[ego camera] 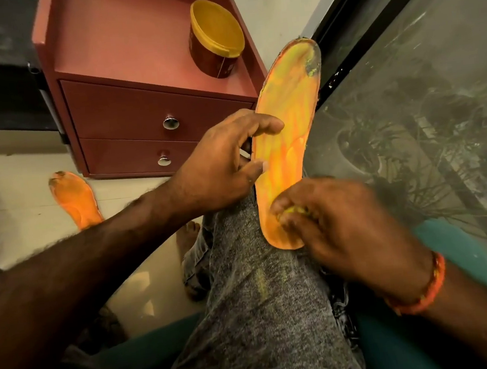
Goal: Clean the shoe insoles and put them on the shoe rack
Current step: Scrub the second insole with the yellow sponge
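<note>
An insole (pixel 288 138) lies along the person's raised knee (pixel 255 287). The left hand (pixel 220 168) pinches its edge; the right hand (pixel 344 222), blurred, presses a small yellowish wad onto its heel end with curled fingers. A second insole (pixel 75 197) lies on the floor (pixel 24 202) beside a drawer unit (pixel 128 112) carrying a tub (pixel 216 38).

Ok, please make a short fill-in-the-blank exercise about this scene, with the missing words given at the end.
1. The left hand holds the insole that rests on the person's ____.
2. The second insole lies on the ____.
3. The yellow tub stands on top of the ____ cabinet.
4. The right hand rubs the insole near its ____ end.

Missing words: knee; floor; red; heel
</note>
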